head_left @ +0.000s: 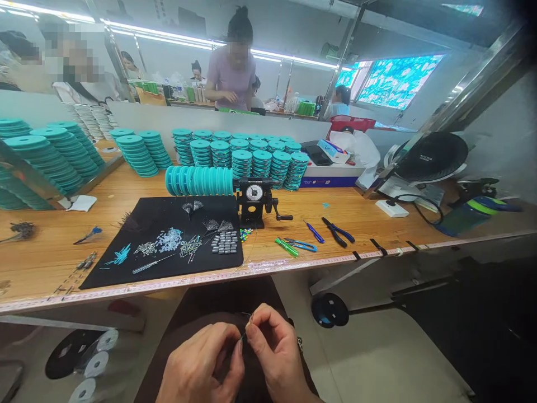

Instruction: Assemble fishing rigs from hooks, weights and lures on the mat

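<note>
My left hand and my right hand are close together above my lap, below the table's front edge. Both pinch a thin dark line between thumb and forefinger, and a short loop of it shows by the right fingertips. Whatever else sits between the fingers is too small to make out. Beyond the hands, a black mat carries clear beads, grey weights, teal sleeves, metal swivels and a thin needle-like tool.
A hand-cranked winder holds a row of teal spools. Stacked teal spools line the back. To the right lie blue snips, black pliers and a green tube. A fan stands far right. Co-workers sit opposite.
</note>
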A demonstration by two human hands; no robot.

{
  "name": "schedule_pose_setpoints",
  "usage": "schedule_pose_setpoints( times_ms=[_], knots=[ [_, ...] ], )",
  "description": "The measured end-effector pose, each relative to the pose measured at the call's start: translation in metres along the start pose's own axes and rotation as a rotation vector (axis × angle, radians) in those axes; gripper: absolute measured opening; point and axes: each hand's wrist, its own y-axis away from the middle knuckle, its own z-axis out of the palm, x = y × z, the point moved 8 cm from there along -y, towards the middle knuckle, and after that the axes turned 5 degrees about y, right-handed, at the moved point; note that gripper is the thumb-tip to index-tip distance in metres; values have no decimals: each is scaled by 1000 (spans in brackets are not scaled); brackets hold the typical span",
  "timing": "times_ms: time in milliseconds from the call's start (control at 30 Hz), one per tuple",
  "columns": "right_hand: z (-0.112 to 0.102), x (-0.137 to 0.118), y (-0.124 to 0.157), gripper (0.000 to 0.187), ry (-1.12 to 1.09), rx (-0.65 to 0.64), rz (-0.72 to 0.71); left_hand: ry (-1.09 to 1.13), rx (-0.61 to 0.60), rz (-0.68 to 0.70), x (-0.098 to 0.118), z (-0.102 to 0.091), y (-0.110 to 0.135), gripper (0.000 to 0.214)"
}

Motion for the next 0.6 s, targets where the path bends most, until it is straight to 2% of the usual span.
schedule_pose_setpoints(
  times_ms=[67,133,233,333,433,600],
  knots=[
    [1,0,0,28,16,-6,18,22,-1,-29,-3,2,1,12],
    [3,1,-1,28,18,-25,36,86,-38,-128,-10,5,1,13],
    [-1,5,-4,26,1,-26,65,292,-140,-401,-29,13,3,22],
    [-17,9,-8,24,-20,73,75,531,-206,-610,-40,19,6,31],
    [-25,9,-12,24,17,90,73,701,-257,-680,-44,23,7,39],
    [-14,7,-13,27,25,-52,106,896,-247,-739,-50,29,11,45]
  ],
)
